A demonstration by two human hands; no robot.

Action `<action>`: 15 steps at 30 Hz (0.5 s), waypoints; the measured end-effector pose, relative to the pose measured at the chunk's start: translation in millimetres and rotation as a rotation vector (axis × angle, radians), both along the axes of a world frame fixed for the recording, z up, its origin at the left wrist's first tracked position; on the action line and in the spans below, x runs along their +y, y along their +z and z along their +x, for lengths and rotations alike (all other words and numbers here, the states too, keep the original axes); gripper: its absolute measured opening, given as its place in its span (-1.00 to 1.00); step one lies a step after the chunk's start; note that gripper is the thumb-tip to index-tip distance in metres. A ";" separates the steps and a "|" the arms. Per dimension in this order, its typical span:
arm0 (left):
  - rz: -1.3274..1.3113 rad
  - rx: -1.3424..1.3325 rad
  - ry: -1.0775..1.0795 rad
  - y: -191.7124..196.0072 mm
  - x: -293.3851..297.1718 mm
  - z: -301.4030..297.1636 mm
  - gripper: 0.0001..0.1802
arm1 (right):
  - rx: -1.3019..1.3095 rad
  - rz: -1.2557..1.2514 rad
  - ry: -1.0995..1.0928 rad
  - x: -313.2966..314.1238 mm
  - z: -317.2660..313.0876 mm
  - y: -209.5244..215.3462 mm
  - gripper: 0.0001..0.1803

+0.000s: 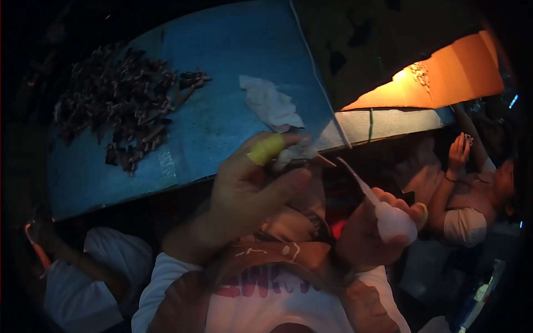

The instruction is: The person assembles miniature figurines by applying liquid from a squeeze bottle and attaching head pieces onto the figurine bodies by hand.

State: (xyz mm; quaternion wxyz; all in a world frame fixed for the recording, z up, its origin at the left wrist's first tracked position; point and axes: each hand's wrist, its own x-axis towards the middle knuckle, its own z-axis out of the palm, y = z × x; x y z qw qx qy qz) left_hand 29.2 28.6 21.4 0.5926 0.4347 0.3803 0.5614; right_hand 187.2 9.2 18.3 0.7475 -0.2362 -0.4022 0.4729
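My left hand (239, 191), with yellow tape round one finger, pinches a small whitish piece with dark parts (298, 156) just off the front edge of the blue table. A thin pale stick-like bit points right from it; its exact kind is too blurred to tell. In my right hand (363, 236) is a white squeeze bottle (395, 223), its long thin nozzle angled up and left toward the piece, with a gap between. Yellowish tape shows on a right finger too. Beyond my left hand lies a crumpled white cloth or tissue (270, 104).
A heap of small dark and pinkish pieces (114, 91) covers the far left of the blue table (214, 53). A dark board (355, 50) and a lit orange surface (455, 72) stand at the far right. One person's hand (458, 155) is on the right; another person (91, 283) sits left.
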 end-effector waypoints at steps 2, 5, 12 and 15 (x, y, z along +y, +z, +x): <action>0.200 0.091 0.025 -10.8 1.9 4.3 -0.59 | -0.095 0.183 -0.238 5.4 -2.5 -1.1 -0.70; 0.211 0.117 0.047 -12.0 -3.7 3.9 -0.60 | -0.253 0.288 -0.335 1.5 -0.9 -10.7 -0.77; 0.270 0.059 0.064 -15.9 -10.7 3.7 -0.60 | -0.478 0.418 -0.448 -11.5 -9.8 -15.5 -0.85; 0.249 0.065 0.060 -17.0 -12.5 0.5 -0.60 | -0.505 0.445 -0.410 -12.4 -9.7 -16.7 -0.85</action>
